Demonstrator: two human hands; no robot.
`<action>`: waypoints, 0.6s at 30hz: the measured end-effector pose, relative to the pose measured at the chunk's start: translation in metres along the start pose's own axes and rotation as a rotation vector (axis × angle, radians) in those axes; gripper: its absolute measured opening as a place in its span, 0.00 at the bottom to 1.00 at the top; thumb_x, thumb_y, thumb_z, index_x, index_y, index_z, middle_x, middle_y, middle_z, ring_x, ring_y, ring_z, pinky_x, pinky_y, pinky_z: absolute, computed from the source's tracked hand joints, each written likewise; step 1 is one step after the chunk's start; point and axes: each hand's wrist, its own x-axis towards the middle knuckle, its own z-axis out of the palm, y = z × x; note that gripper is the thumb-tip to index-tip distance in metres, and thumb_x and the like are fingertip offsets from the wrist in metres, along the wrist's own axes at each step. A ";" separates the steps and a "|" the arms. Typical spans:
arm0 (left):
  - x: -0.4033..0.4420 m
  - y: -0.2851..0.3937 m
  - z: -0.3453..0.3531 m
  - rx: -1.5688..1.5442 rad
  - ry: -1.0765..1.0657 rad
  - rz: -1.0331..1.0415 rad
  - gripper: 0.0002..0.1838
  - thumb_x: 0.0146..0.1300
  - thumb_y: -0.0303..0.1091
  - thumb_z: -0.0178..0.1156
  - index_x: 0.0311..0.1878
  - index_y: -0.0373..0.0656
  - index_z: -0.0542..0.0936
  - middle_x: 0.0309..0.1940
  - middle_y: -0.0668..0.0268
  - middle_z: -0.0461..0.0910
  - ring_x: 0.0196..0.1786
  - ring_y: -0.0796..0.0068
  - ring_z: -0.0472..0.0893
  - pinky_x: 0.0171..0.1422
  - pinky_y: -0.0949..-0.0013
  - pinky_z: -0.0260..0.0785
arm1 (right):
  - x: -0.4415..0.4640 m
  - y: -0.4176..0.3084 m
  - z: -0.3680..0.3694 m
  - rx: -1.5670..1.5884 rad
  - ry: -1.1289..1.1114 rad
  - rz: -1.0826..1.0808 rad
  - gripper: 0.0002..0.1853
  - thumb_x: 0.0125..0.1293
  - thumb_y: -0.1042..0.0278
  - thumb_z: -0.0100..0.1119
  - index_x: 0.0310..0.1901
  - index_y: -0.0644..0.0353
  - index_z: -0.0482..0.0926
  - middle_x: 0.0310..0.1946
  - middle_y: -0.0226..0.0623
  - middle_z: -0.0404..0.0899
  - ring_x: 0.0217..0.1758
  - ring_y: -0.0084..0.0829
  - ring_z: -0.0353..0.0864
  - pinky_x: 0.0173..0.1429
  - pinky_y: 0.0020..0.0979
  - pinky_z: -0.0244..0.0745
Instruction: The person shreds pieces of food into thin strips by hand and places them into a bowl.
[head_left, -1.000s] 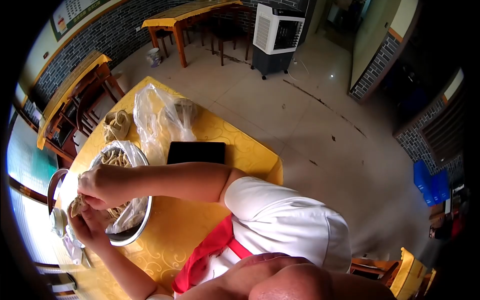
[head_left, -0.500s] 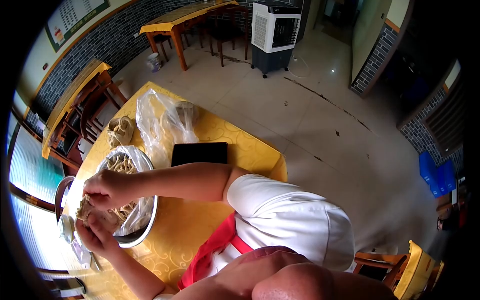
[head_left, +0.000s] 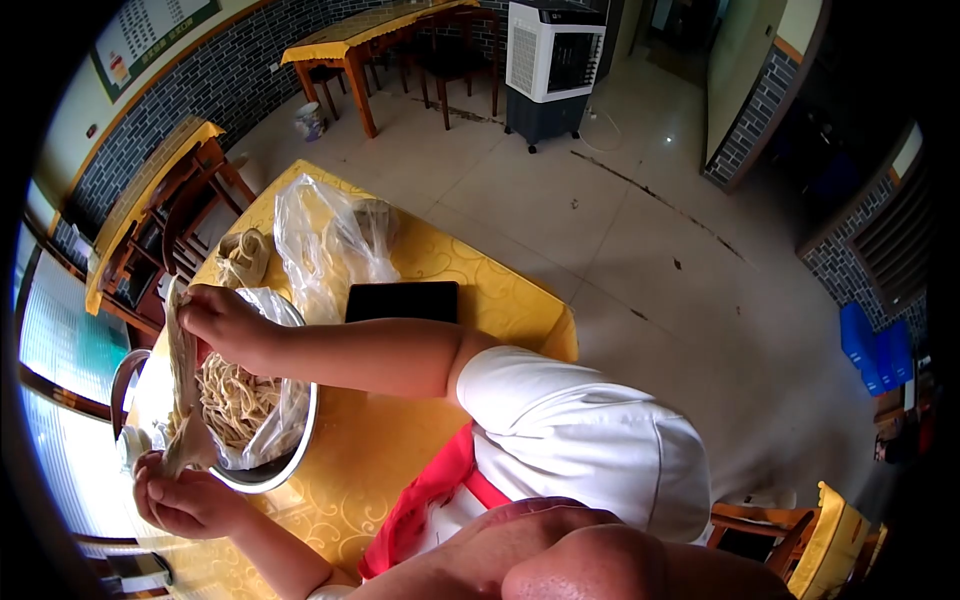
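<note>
A long pale beige strip (head_left: 183, 375) hangs stretched between my two hands, past the left side of a metal bowl. My right hand (head_left: 228, 325) pinches its upper end. Lower down, my left hand (head_left: 188, 500) has its fingers closed round the other end. The bowl (head_left: 311, 425) is lined with clear plastic and holds a heap of thin beige strands (head_left: 238, 400). Part of the bowl's far rim is hidden by my right hand and forearm.
On the yellow-covered table (head_left: 490, 290) lie a black flat object (head_left: 402, 302), a clear plastic bag (head_left: 310, 235) and a beige bundle (head_left: 242, 258). A white air cooler (head_left: 553, 75), other tables and chairs stand beyond. Blue crates (head_left: 875, 348) are at right.
My hands have moved apart, the right one up and the left one down. The bunched beige piece between them is now drawn out long, and more strands in the bowl show.
</note>
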 end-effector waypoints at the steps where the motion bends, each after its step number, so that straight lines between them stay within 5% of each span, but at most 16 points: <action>1: 0.002 0.000 -0.001 -0.086 0.085 -0.102 0.13 0.70 0.32 0.44 0.44 0.30 0.71 0.39 0.56 0.74 0.42 0.66 0.75 0.51 0.64 0.70 | 0.002 0.002 -0.001 0.029 0.023 -0.008 0.07 0.67 0.69 0.45 0.36 0.63 0.69 0.26 0.33 0.74 0.26 0.24 0.76 0.30 0.26 0.75; 5: 0.020 -0.005 -0.019 0.394 0.136 -0.194 0.12 0.67 0.33 0.47 0.45 0.32 0.72 0.40 0.58 0.75 0.43 0.67 0.77 0.49 0.66 0.71 | 0.011 0.003 -0.009 0.086 0.177 -0.028 0.06 0.64 0.69 0.46 0.33 0.62 0.70 0.24 0.32 0.73 0.25 0.26 0.75 0.28 0.28 0.75; 9: 0.028 -0.019 -0.048 0.940 -0.036 0.182 0.11 0.57 0.30 0.57 0.44 0.40 0.74 0.39 0.64 0.77 0.43 0.68 0.77 0.49 0.68 0.70 | 0.024 0.028 -0.035 0.104 0.275 -0.121 0.06 0.61 0.64 0.51 0.28 0.53 0.69 0.24 0.27 0.68 0.25 0.21 0.68 0.32 0.30 0.71; 10: 0.033 -0.017 -0.059 0.976 -0.012 0.169 0.11 0.55 0.29 0.59 0.43 0.43 0.75 0.39 0.66 0.77 0.43 0.68 0.77 0.48 0.68 0.69 | 0.034 0.039 -0.058 0.237 0.208 -0.125 0.04 0.62 0.64 0.52 0.31 0.52 0.71 0.27 0.27 0.70 0.28 0.21 0.71 0.36 0.28 0.71; 13: 0.050 -0.025 -0.081 0.448 0.310 -0.157 0.09 0.58 0.27 0.55 0.42 0.41 0.76 0.38 0.66 0.76 0.41 0.73 0.76 0.44 0.71 0.70 | 0.039 -0.002 -0.066 0.204 0.280 -0.049 0.06 0.62 0.66 0.54 0.38 0.58 0.73 0.36 0.37 0.77 0.37 0.32 0.79 0.37 0.31 0.79; 16: 0.052 -0.024 -0.075 0.263 0.033 -0.445 0.07 0.63 0.30 0.52 0.42 0.41 0.76 0.36 0.65 0.77 0.40 0.74 0.76 0.42 0.69 0.70 | 0.039 -0.027 -0.055 0.168 0.313 0.048 0.08 0.63 0.67 0.54 0.39 0.62 0.76 0.33 0.38 0.79 0.33 0.30 0.79 0.35 0.28 0.77; 18: 0.035 -0.051 -0.078 0.452 -0.455 -0.313 0.07 0.64 0.32 0.51 0.41 0.41 0.75 0.33 0.63 0.78 0.37 0.70 0.78 0.40 0.67 0.71 | 0.031 -0.031 -0.040 0.085 0.241 0.052 0.10 0.63 0.67 0.54 0.41 0.65 0.76 0.32 0.39 0.79 0.31 0.29 0.78 0.35 0.27 0.76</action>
